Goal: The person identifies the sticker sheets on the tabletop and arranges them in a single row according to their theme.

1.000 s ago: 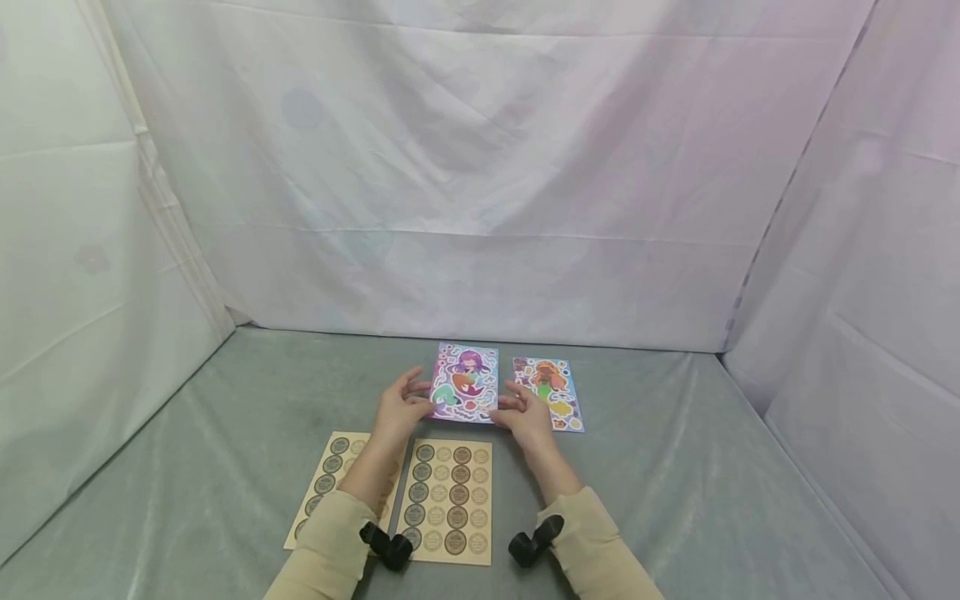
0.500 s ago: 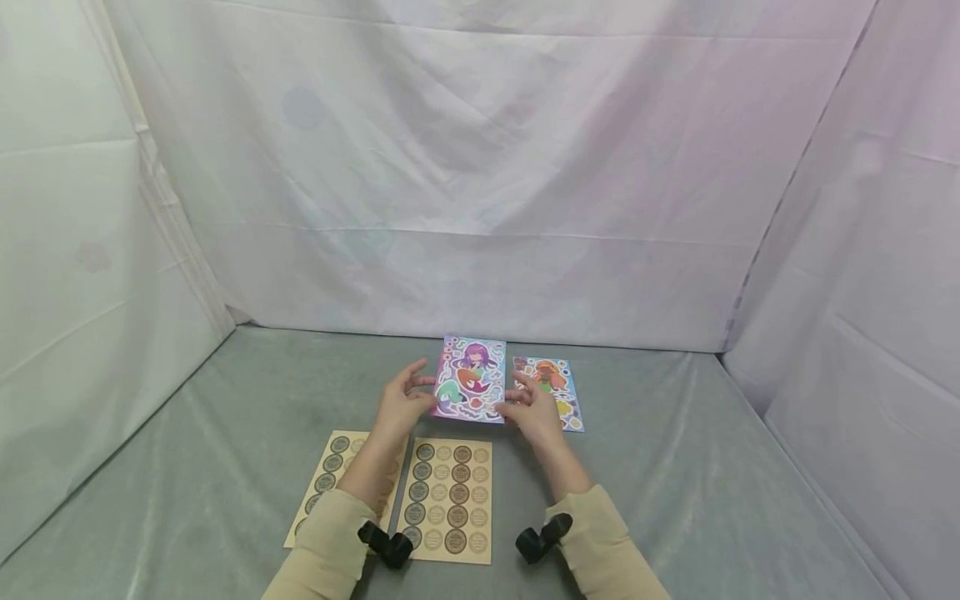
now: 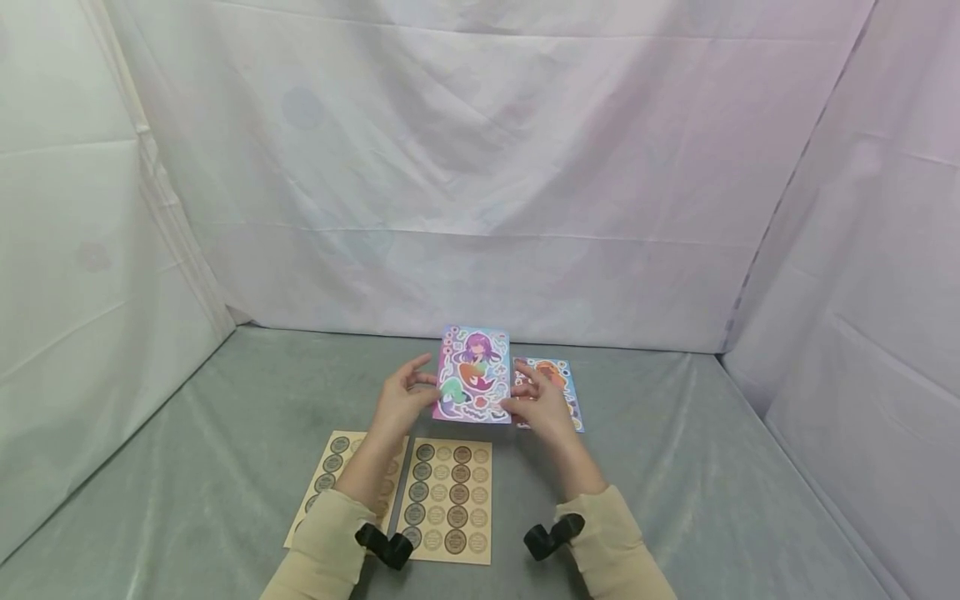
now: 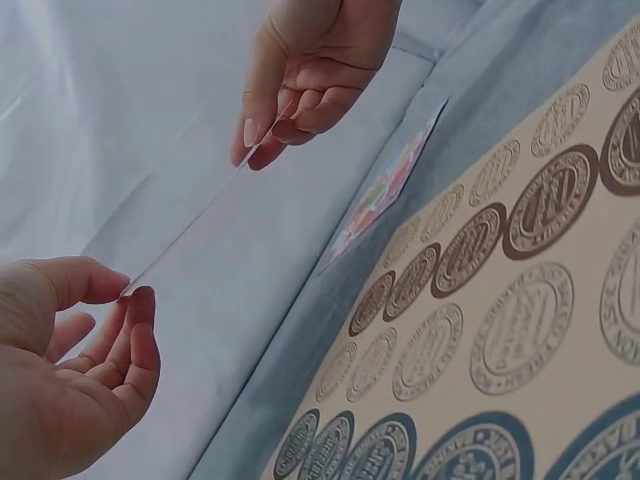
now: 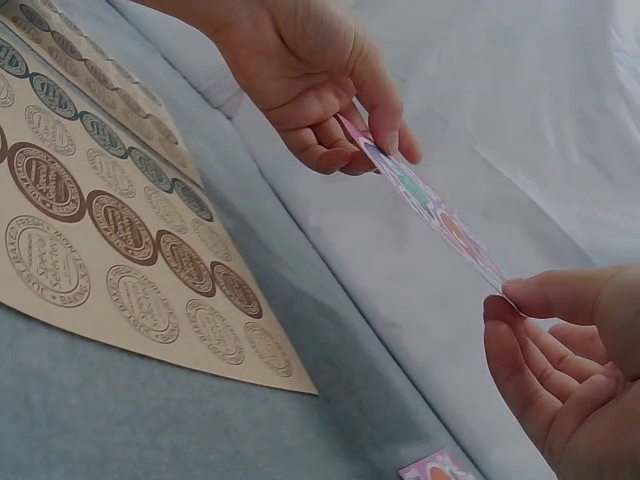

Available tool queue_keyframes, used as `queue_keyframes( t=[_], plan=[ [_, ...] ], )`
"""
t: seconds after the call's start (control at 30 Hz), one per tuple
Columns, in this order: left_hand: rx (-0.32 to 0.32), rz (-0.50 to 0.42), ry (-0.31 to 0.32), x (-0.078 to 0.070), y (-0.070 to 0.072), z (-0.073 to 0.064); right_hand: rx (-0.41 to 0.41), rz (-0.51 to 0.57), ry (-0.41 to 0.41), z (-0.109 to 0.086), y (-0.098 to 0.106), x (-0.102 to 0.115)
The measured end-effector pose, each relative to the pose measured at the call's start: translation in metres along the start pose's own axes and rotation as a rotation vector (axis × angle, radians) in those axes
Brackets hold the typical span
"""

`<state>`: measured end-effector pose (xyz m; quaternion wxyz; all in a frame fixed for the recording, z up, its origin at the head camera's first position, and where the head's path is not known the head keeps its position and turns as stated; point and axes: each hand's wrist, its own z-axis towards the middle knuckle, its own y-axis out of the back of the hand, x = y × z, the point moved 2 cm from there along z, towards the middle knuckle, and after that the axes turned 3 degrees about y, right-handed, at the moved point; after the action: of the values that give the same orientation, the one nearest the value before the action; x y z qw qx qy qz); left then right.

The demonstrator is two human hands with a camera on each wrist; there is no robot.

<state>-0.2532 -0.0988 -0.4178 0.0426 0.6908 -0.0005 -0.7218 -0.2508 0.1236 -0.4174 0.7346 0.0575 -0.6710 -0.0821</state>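
A colourful mermaid sticker sheet (image 3: 474, 375) is held up off the table between both hands. My left hand (image 3: 400, 402) pinches its lower left corner between thumb and fingers. At the lower right corner, my right hand (image 3: 542, 407) pinches it the same way. Seen from the wrists, the sheet is almost edge-on, a thin pale strip in the left wrist view and a slanted printed band (image 5: 435, 210) in the right. A second mermaid sticker sheet (image 3: 573, 400) lies behind the right hand, partly hidden by its fingers.
Two tan sheets of round seal stickers lie nearer the body: one sheet (image 3: 447, 500) in the middle, the other sheet (image 3: 318, 492) to its left, partly under the left forearm. Grey cloth (image 3: 712, 483) covers the table. White curtains (image 3: 480, 167) hang at the back and sides.
Both hands have raised the mermaid sticker sheet and tilted it more upright, shifting it slightly right. The right hand now covers more of the second sheet.
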Motion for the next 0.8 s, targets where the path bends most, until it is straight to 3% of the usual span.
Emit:
queue_keyframes(
  t=[0.33, 0.8],
  plan=[
    [0.025, 0.011, -0.01, -0.015, -0.004, -0.006, 0.048, -0.01, 0.033, -0.003, 0.011, 0.013],
    [0.133, -0.033, -0.057, -0.029, -0.011, -0.014, 0.13, -0.069, -0.003, -0.015, 0.03, 0.033]
  ],
)
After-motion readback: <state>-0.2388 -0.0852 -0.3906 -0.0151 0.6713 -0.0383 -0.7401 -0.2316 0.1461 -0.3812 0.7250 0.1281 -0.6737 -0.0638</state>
